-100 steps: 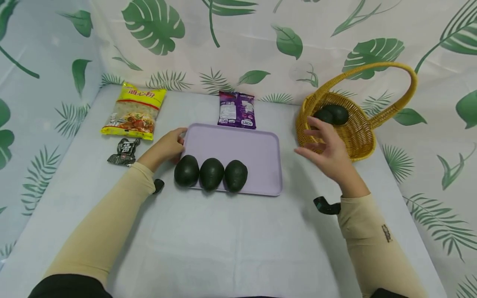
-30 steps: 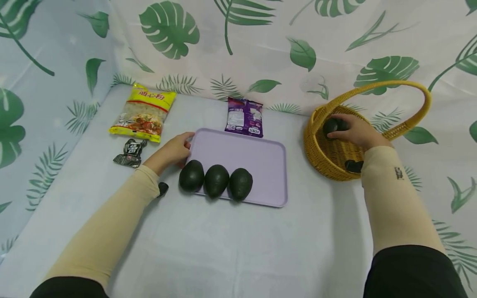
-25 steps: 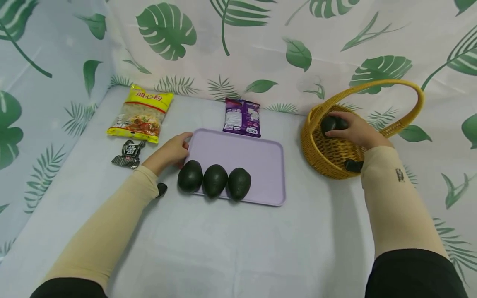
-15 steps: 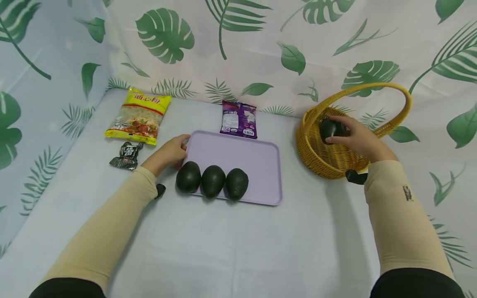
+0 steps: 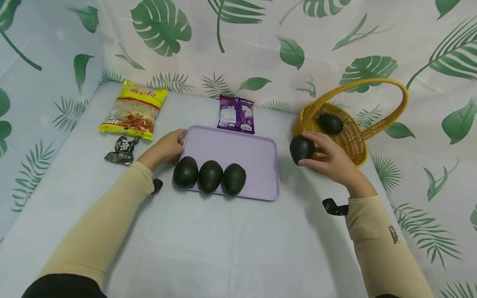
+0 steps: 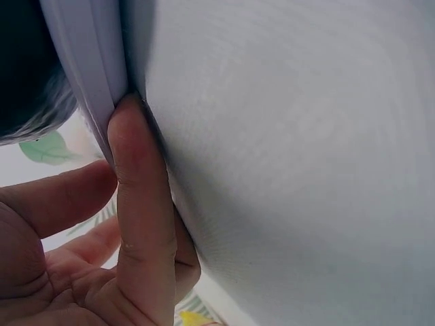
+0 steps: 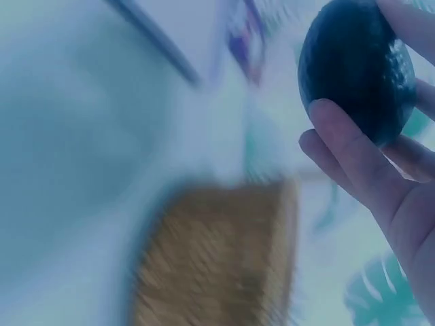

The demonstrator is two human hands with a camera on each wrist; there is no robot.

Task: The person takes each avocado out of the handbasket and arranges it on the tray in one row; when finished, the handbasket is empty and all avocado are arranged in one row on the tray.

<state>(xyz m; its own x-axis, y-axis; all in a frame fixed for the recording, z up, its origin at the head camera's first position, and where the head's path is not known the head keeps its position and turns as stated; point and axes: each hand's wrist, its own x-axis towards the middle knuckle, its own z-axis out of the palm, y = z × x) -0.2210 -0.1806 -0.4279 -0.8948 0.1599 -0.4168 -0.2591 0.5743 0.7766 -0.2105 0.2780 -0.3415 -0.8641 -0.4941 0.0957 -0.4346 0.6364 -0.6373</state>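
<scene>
My right hand [image 5: 333, 161] pinches a dark green avocado [image 5: 302, 149] between thumb and fingers, just left of the wicker basket [image 5: 359, 142]. In the right wrist view the fingers wrap round this avocado [image 7: 357, 71], above the blurred basket. Another avocado [image 5: 331, 123] lies inside the basket. At the left, my left hand [image 5: 165, 148] holds the left edge of a lilac tray [image 5: 257, 165]. The left wrist view has thumb and fingertips right at the tray's rim [image 6: 95, 61]. Three avocados [image 5: 210, 176] stand in a row along the tray's near edge.
A yellow pasta bag [image 5: 133, 109] lies at the back left, with a small black packet [image 5: 122, 150] in front of it. Behind the tray is a purple packet [image 5: 236, 114]. The basket's tall handle [image 5: 400, 89] arches over its opening. A leaf-printed cloth backs the table.
My right hand reached into the basket, took an avocado and lifted it out leftward over the rim. One of the two avocados there stays inside. The left hand keeps its place at the tray.
</scene>
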